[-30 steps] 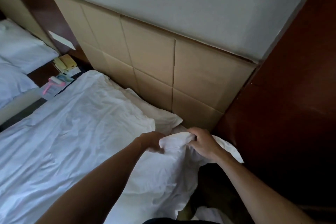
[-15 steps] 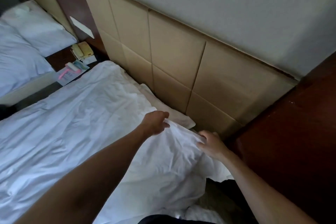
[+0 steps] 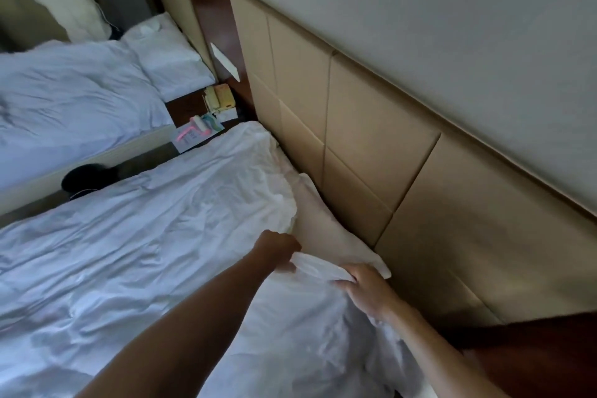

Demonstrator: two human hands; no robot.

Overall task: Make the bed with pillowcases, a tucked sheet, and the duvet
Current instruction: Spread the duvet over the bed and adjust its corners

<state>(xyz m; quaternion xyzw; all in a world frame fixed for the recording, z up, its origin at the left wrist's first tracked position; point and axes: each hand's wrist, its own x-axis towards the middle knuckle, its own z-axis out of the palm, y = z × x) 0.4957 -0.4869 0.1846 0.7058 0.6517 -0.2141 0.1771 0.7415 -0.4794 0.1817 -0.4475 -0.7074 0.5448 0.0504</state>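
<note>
A rumpled white duvet (image 3: 145, 252) covers the near bed up to its head end. My left hand (image 3: 277, 247) grips the duvet's top edge, fingers curled round a fold of it. My right hand (image 3: 365, 284) holds the same edge a little to the right, near the bed's right corner. Between them the edge is bunched into a roll. A white pillow (image 3: 326, 229) lies flat against the beige padded headboard (image 3: 371, 145), just beyond both hands and partly under the duvet.
A dark wooden panel (image 3: 533, 355) closes off the right side. Left of the bed stands a nightstand (image 3: 187, 105) with a yellow phone (image 3: 219, 97) and a pink item (image 3: 193, 129). A second made bed (image 3: 64, 90) lies beyond, with a dark object (image 3: 87, 176) on the floor between.
Both hands have carried the duvet's top edge toward the headboard and lowered it onto the pillow. The view has swung left, showing more of the second bed.
</note>
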